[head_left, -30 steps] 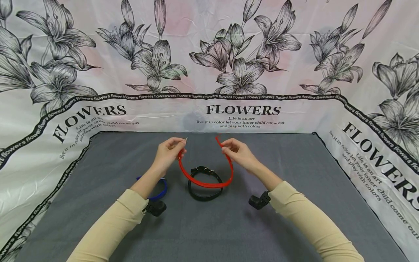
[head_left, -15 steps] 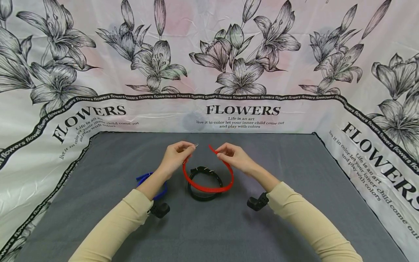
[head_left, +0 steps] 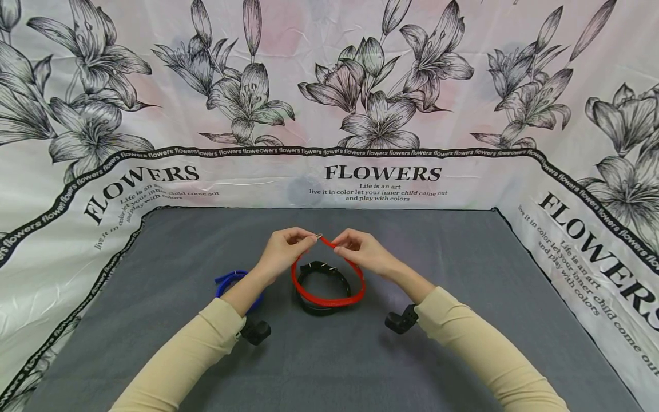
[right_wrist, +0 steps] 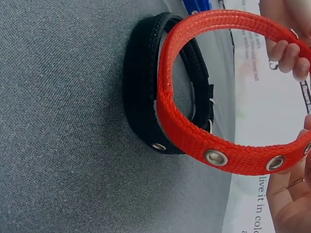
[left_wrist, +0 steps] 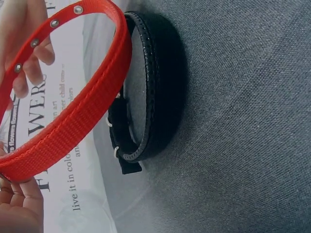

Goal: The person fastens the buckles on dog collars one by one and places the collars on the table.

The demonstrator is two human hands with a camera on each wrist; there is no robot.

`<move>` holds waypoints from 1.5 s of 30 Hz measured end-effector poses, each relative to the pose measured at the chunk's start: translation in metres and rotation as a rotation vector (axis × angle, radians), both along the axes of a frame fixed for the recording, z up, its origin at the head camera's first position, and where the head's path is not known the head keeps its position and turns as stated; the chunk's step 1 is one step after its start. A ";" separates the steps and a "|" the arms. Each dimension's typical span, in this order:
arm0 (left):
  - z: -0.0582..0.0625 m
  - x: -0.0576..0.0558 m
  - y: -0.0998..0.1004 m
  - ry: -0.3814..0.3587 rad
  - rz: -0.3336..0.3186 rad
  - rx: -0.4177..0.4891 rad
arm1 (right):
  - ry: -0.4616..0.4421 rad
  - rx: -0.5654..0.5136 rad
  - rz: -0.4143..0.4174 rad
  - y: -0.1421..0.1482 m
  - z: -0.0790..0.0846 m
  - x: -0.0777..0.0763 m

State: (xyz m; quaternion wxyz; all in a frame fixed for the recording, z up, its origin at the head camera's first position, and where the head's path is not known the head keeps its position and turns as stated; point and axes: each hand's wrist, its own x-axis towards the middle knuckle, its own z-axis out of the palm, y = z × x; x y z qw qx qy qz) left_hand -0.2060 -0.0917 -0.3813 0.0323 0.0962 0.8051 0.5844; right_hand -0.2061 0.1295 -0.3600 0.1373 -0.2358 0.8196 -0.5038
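A red collar (head_left: 329, 301) with metal eyelets hangs in a loop between both hands above the grey cloth. My left hand (head_left: 282, 250) pinches its buckle end, where a small metal buckle (head_left: 319, 236) shows at the fingertips. With thumb and fingers, my right hand (head_left: 362, 249) grips the strap close to its tip, and that tip meets the buckle in the head view. Below and behind the red loop, a black collar (left_wrist: 167, 87) lies fastened in a ring on the cloth. In the right wrist view, eyelets run along the red strap (right_wrist: 243, 158) toward the hand.
A coiled blue collar (head_left: 229, 280) lies on the grey cloth (head_left: 329, 366), partly hidden by the left forearm. At the back rises a white flower-printed sheet (head_left: 257, 183), which also borders both sides.
Both hands have come together and slightly nearer, the left moving right and the right moving a little left. The red strap's tip has reached the buckle, so the loop now looks closed.
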 end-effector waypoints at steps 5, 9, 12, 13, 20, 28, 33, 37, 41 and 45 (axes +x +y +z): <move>-0.001 -0.001 0.001 0.005 0.001 -0.003 | 0.008 -0.009 0.004 -0.002 0.000 0.001; -0.001 0.000 0.001 0.001 -0.002 -0.008 | 0.011 -0.017 0.001 -0.002 -0.001 0.001; 0.000 -0.001 0.001 -0.009 -0.010 -0.014 | 0.016 -0.024 0.003 -0.002 -0.001 0.001; 0.001 -0.001 0.000 -0.014 -0.012 -0.017 | 0.017 -0.026 0.004 -0.002 -0.001 0.001; 0.003 -0.002 -0.001 -0.020 -0.029 -0.065 | 0.025 -0.035 0.004 -0.002 -0.002 0.002; 0.003 -0.002 0.000 -0.024 -0.018 -0.081 | 0.038 -0.029 -0.005 -0.002 -0.003 0.002; 0.003 -0.003 -0.001 -0.030 -0.028 -0.098 | 0.041 -0.030 -0.001 -0.003 -0.003 0.002; 0.004 -0.003 -0.002 -0.031 -0.037 -0.117 | 0.033 -0.031 0.001 -0.002 -0.002 0.003; 0.005 -0.004 -0.002 -0.030 -0.037 -0.128 | 0.034 -0.028 0.007 -0.002 -0.002 0.003; 0.006 -0.004 -0.002 -0.029 -0.035 -0.127 | 0.039 -0.024 0.001 -0.003 -0.001 0.004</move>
